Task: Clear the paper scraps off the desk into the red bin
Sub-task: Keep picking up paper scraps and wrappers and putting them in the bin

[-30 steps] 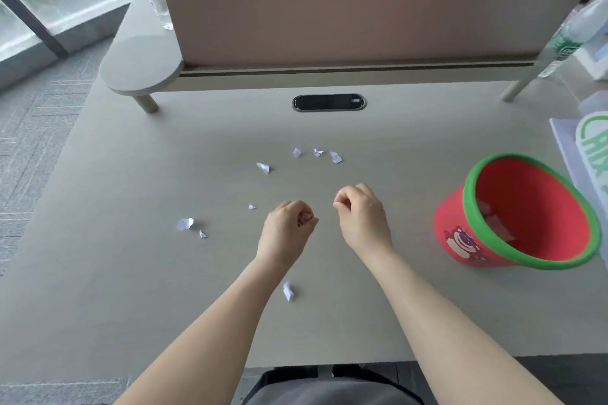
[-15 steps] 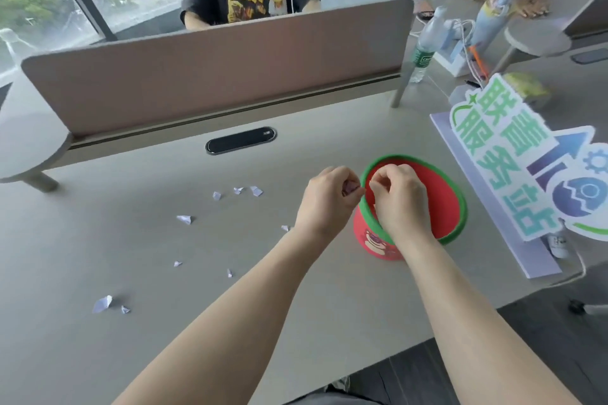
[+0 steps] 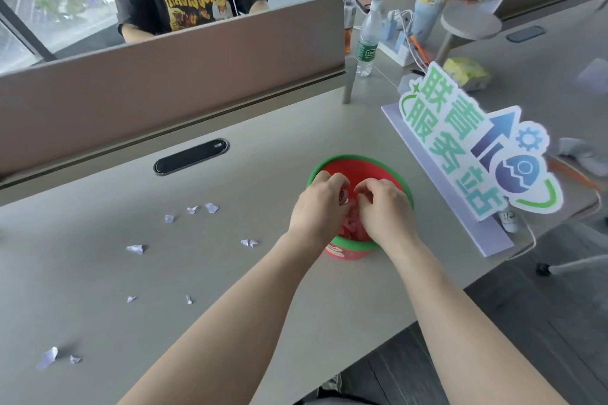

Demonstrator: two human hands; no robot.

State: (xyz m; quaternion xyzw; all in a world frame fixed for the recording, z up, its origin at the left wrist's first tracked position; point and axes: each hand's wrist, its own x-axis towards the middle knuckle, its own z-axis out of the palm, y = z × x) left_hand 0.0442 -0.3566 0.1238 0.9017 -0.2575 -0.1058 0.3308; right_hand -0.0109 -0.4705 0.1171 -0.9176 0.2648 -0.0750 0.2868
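The red bin (image 3: 358, 162) with a green rim stands on the grey desk (image 3: 230, 322), right of centre. Both my hands hang over its mouth, fingertips dipped inside. My left hand (image 3: 314, 210) pinches a pale paper scrap (image 3: 343, 197) at its fingertips. My right hand (image 3: 385, 207) has its fingers curled and slightly apart, with nothing seen in them. Scraps lie in the bin between the hands. Several white scraps remain on the desk to the left, among them one scrap (image 3: 211, 207), another scrap (image 3: 136, 248) and a bigger scrap (image 3: 49, 357).
A standing sign board (image 3: 460, 154) runs close along the bin's right side. A brown divider panel (image 3: 164, 76) closes the desk's far side, with a black cable port (image 3: 190, 159) before it. A water bottle (image 3: 367, 39) stands beyond. Two people sit across. The desk's front edge runs diagonally under my right forearm.
Both hands have travelled right from the desk's middle to the bin and now dip into its mouth. My view has turned right with them. The right hand's fingers have loosened.
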